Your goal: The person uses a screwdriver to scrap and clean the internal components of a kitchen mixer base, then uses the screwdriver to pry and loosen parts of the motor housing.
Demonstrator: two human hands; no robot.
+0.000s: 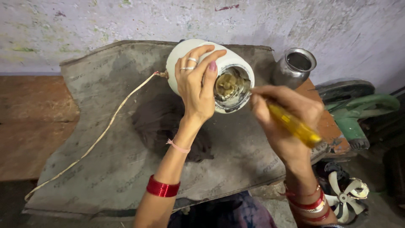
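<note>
2 bare hands work over a grey sheet [126, 169] spread on a low bench. The left hand [197, 86] is clasped around the side of a white cylindrical motor housing [185, 52], which lies tipped on its side near the far edge of the sheet with its open end facing the camera; the fingers curl over the top of the casing and 2 rings show on them. Inside the opening sits a brass-coloured metal core [228, 84]. The right hand [287, 114] is clenched on a yellow-handled screwdriver [295, 126], whose shaft points left toward the rim of the opening; the tip itself is too small to make out. A pale cord [97, 139] leaves the back of the housing and trails down across the sheet to its near left corner. A dark cloth [160, 122] lies on the sheet under the left wrist. Just beyond the housing, to the right, stands a steel pot [294, 67]. Right of the bench sits a green machine part [358, 109], and on the floor near the right forearm lies a white fan blade [346, 194]. Red bangles circle both forearms.
</note>
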